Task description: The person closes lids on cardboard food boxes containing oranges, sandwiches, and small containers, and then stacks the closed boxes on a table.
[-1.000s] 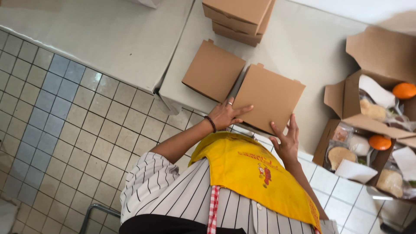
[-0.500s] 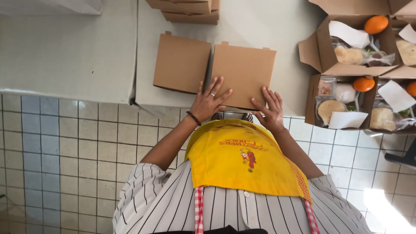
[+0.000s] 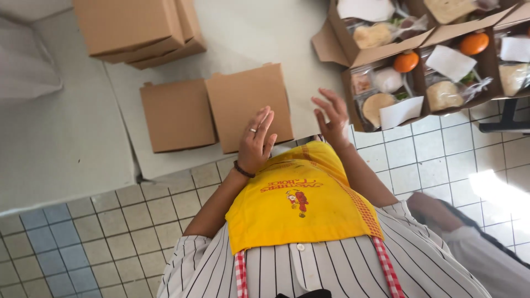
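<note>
Now both our hands are off the lid, where half a second ago they pressed flat on it. Our left hand (image 3: pixel 256 140) hovers over the closed box (image 3: pixel 248 106) at its 6 o'clock edge, fingers straight and close together, holding nothing; a ring and a dark wristband show. Our right hand (image 3: pixel 331 118) hangs just off the box's 3 o'clock side, fingers spread and slightly curled, empty too. The box lies shut on the white table (image 3: pixel 259 33), touching a second closed box (image 3: pixel 176 115) at its 9 o'clock. A stack of boxes (image 3: pixel 138 27) sits at 11 o'clock. At 2 o'clock stand open boxes of wrapped food, the nearest open box (image 3: pixel 381 94) with an orange fruit (image 3: pixel 406 62) in it. With the lid down and the hands lifted, we judge the closing of this box done. Our yellow apron (image 3: pixel 301 198) fills the lower view above the tiled floor (image 3: pixel 83 232)
</note>
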